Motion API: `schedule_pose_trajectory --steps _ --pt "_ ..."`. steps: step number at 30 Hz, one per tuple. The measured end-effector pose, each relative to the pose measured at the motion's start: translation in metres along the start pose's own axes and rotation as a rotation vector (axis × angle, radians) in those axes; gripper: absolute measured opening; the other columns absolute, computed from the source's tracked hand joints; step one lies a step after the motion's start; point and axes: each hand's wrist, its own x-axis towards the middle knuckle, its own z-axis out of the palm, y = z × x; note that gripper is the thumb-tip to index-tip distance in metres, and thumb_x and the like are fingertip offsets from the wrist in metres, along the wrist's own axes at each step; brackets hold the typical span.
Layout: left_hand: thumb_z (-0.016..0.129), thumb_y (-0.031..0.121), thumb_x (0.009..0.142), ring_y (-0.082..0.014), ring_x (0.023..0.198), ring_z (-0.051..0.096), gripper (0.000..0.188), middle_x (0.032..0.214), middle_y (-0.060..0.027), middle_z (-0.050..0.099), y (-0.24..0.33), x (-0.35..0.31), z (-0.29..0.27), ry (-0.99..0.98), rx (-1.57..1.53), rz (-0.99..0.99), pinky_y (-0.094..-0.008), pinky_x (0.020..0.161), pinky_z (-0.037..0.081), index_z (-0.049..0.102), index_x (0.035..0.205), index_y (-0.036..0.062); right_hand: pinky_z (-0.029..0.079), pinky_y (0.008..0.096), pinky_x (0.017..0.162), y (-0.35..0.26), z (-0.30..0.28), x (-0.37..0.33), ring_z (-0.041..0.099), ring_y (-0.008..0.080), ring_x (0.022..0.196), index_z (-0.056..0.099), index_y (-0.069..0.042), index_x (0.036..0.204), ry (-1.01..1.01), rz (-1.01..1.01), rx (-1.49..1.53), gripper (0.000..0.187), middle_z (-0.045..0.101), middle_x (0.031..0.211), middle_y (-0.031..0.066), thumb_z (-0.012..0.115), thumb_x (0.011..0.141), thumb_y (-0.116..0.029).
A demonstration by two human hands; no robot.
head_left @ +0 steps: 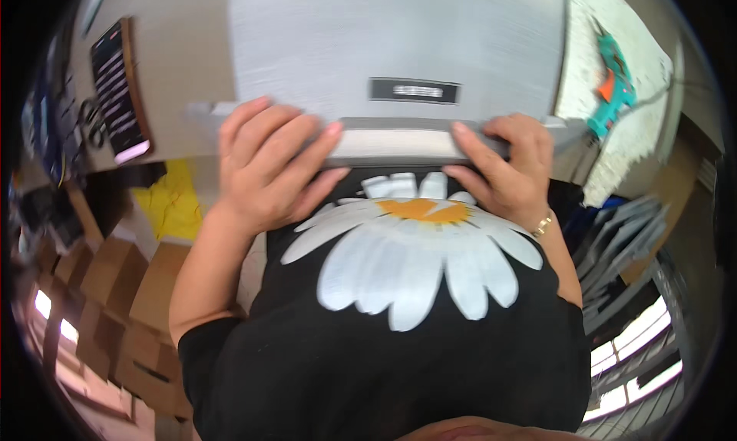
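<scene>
A large flat silver-grey panel lies on the table in front of my body, with a small dark label near its close edge. Along that edge runs a long grey strip, its ends flaring out past the panel's sides. My left hand grips the strip towards its left part, fingers over the top and thumb at the near side. Towards the right part, my right hand holds the same strip, with the index finger and thumb spread along it and the other fingers curled.
On the left of the table lies a phone with its screen lit. A teal glue gun with an orange trigger rests on a white-spattered board at right. Cardboard boxes and a yellow sheet are lower left; grey pieces are stacked lower right.
</scene>
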Motion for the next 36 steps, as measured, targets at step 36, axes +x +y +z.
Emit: schedule_pose_trajectory --steps 36 --pt "0.085 0.028 0.063 -0.0262 0.104 0.053 0.052 0.109 -0.0049 0.057 0.009 0.007 -0.003 -0.126 0.055 -0.017 -0.048 0.099 0.041 0.076 0.112 0.0151 0.047 0.0392 0.083 0.02 -0.01 0.0 0.06 0.0298 0.094 0.073 -0.004 0.103 0.169 0.166 0.078 0.035 0.064 0.102 0.0124 0.077 0.069 -0.003"
